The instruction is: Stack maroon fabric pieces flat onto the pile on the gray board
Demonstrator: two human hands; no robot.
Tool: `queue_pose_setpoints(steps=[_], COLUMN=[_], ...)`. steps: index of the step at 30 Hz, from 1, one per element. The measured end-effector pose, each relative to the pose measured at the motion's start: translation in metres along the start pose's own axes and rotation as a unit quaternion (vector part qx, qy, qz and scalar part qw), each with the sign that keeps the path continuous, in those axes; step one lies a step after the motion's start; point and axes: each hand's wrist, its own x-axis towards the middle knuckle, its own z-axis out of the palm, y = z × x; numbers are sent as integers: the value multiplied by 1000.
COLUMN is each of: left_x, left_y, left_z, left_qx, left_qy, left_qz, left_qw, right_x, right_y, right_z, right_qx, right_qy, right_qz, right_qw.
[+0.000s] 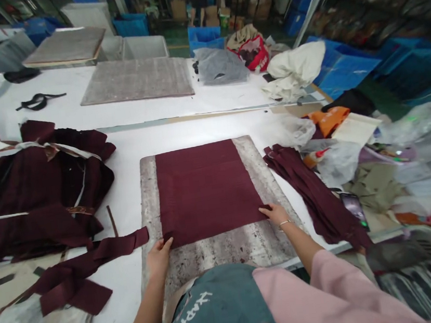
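A flat maroon fabric panel (pixel 207 191) lies on a grey, stained board (pixel 226 252) on the white table. My left hand (pixel 159 256) pinches the panel's near left corner between thumb and fingers. At the near right corner, my right hand (pixel 276 214), with a bracelet on the wrist, pinches the fabric edge. To the right of the board lies a long bunch of maroon strips (pixel 306 192). A large tied bundle of dark maroon pieces (pixel 38 188) sits on the left, with loose maroon strips (pixel 76 275) trailing toward the board.
A second grey board (pixel 137 80) lies on the table behind, beside a grey plastic bag (pixel 221 65). Plastic bags, an orange cloth (pixel 329 120) and a phone (pixel 354 209) crowd the right side. Blue bins (pixel 345 67) stand beyond the table's right end.
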Motion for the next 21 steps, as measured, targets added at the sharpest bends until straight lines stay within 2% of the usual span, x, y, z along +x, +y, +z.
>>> queue_pose_setpoints(steps=[4,8,21], left_x=[13,14,17], left_y=[0,3,2], left_z=[3,3,3], left_qx=[67,132,153], left_qy=[-5,-7,-13], left_qz=[-8,-13,-31], left_qw=[998,991,988], right_x=[8,13,15], right_y=[-9,-7,-2], right_z=[-1,1,4], right_qx=[-93,-143,-167], right_qy=[33,38,21], right_qz=[-12,-17,-30], right_qw=[995,989,985])
